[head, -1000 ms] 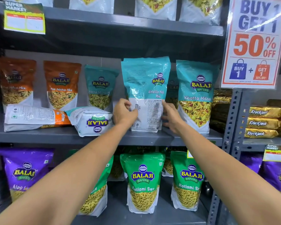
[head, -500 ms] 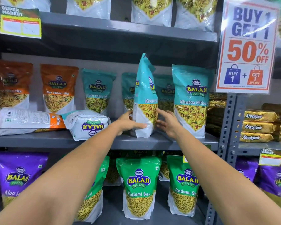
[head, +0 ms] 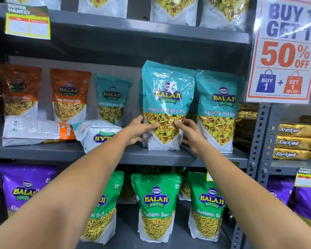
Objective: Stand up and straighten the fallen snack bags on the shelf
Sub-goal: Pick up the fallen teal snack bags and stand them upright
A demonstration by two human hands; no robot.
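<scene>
Teal snack bag (head: 166, 105) is steadied upright, front outward, on the shelf (head: 43, 151).
Left hand (head: 138, 130) and right hand (head: 190, 133) are clamped on its sides; two fallen bags (head: 97, 135) likely remain to be stood.

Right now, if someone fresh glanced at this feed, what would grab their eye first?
Probably the teal Khatta Mitha bag at centre of the middle shelf, held upright, label forward, between the left hand and right hand. Next, the red and white 50% off sign at upper right. Then two fallen bags to the left: an orange bag and a teal bag, both lying flat.
</scene>
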